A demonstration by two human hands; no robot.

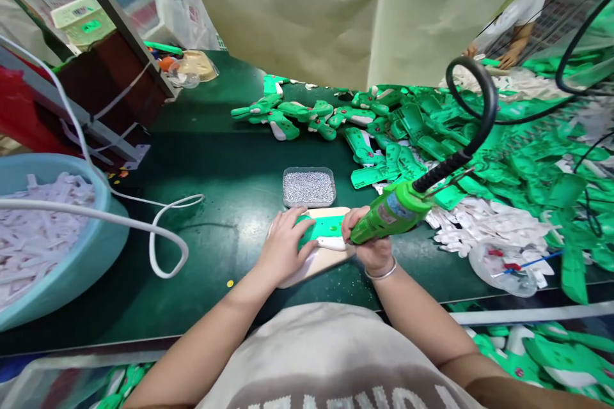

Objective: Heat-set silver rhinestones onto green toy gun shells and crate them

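Note:
My right hand [368,244] is wrapped round a green electric screwdriver [391,211], which is tilted with its black cable rising from the back end. The driver's tip is hidden behind my fingers, close to a green and white plastic toy [329,228]. That toy lies on a pale board [311,266] in front of me. With fingers and thumb, my left hand [288,239] holds the toy's left end down against the board. Just beyond the board stands a clear tray [309,187] filled with small silvery screws.
Green plastic toy parts [432,131] and white parts [480,223] are heaped on the right. A blue tub [112,230] of white pieces stands at left, a white cable [167,249] looping beside it. Sheeting [307,13] hangs ahead. Another person's arm [520,41] shows far right.

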